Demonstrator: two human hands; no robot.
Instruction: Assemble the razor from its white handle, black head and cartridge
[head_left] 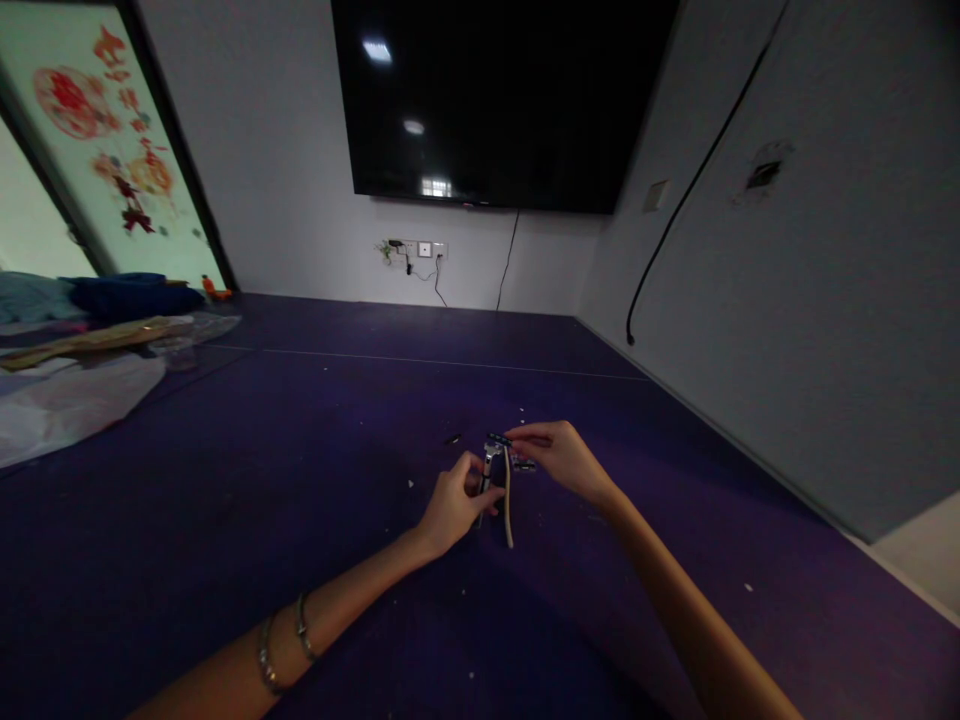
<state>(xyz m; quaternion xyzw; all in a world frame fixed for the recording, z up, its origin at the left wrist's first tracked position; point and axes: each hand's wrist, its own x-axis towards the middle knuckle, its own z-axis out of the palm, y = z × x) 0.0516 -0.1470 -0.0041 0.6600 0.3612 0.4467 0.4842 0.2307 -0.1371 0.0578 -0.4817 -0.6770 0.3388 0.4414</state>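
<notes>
In the head view my left hand is closed round an upright silver-and-black metal piece, thumb and fingers on its sides. My right hand comes in from the right with its fingertips pinched at a small dark strip at the top of that piece. A cream-coloured cord or strip hangs down between the two hands; what holds its upper end is hard to make out. Just below my right fingers lies another small silver-and-dark part. The exact kind of these parts is too small to tell.
The purple surface carries scattered pale bits and a small dark piece beyond my left hand. Plastic sheeting and folded cloth lie at left. A large television hangs on the wall ahead; a black cable runs down the right wall.
</notes>
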